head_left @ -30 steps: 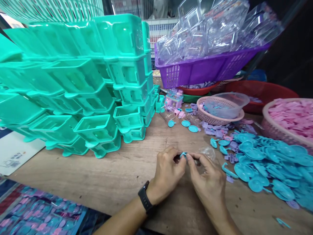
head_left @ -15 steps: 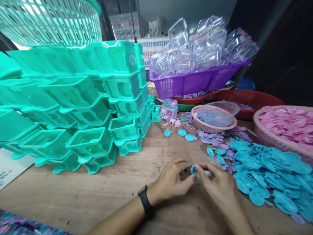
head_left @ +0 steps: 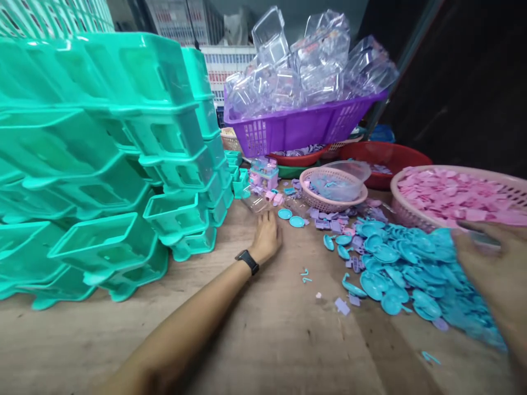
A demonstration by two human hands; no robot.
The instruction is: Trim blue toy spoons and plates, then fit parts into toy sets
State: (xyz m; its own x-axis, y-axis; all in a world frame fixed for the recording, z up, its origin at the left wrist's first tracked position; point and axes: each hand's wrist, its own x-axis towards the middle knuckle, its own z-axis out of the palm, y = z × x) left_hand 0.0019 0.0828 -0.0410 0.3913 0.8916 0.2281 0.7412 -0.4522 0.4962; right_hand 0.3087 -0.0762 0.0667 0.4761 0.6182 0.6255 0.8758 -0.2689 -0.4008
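Observation:
My left hand (head_left: 267,237), with a dark watch on its wrist, reaches forward to the table. Its fingers are bunched and point down beside clear plastic (head_left: 257,203); whatever lies under the fingertips is hidden. Just right of it lie flat blue oval pieces (head_left: 296,221). My right hand (head_left: 494,274) is smeared by motion at the right edge, over the heap of blue pan-shaped pieces (head_left: 395,252). A thin grey, shiny thing (head_left: 481,237) shows at its fingers, too blurred to name. Small blue hooks (head_left: 305,275) and a lavender piece (head_left: 341,306) lie on the wood.
Stacked green plastic boxes (head_left: 99,241) fill the left side. At the back, a purple basket (head_left: 288,134) holds clear plastic shells. A pink basket (head_left: 405,206) of pink pieces, a smaller pink basket (head_left: 329,206) and a red basin (head_left: 387,151) stand to the right.
My hands, together around a small blue piece before, have come apart: the left went forward, the right swung out over the blue heap. The view has shifted right and down.

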